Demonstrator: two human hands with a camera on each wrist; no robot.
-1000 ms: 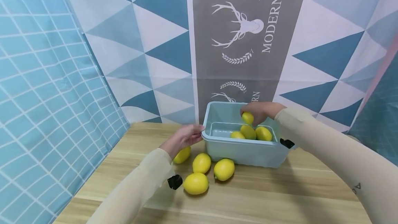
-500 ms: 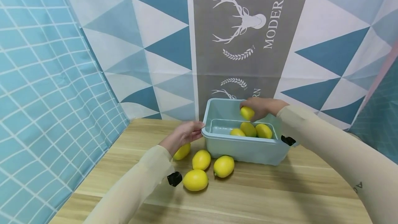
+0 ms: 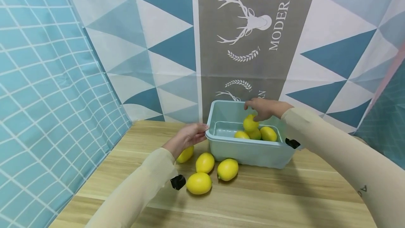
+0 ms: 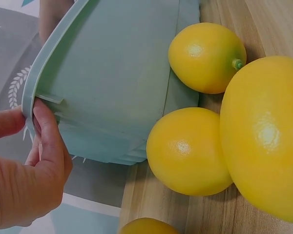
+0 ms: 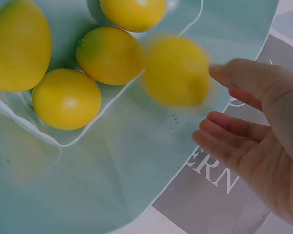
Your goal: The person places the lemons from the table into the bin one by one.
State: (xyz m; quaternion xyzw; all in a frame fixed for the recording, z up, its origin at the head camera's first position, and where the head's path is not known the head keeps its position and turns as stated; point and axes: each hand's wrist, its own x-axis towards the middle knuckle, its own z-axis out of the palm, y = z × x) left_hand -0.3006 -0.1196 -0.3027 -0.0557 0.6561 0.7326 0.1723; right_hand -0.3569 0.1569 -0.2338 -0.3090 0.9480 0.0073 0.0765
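A pale blue-green plastic bin (image 3: 250, 154) stands on the wooden table against the patterned backdrop. My left hand (image 3: 191, 134) pinches its left rim between thumb and fingers, plain in the left wrist view. Over the bin, my right hand (image 3: 265, 108) has its fingers spread. Just below it a lemon (image 3: 251, 124) is in the air, blurred in the right wrist view and apart from the fingers. Several lemons lie on the bin floor, among them a greenish-yellow lemon (image 5: 110, 56) and a lemon (image 3: 268, 134) at the right.
In front of the bin, several lemons rest on the table (image 3: 269, 200): one lemon (image 3: 227, 169) near the bin wall, one lemon (image 3: 199, 183) closest to me, and one lemon (image 3: 185, 154) partly behind my left wrist. A blue grid cloth (image 3: 47, 90) hangs at the left.
My right hand has let go of the lemon it held, and the lemon has dropped lower over the others in the bin. My left hand stays on the rim.
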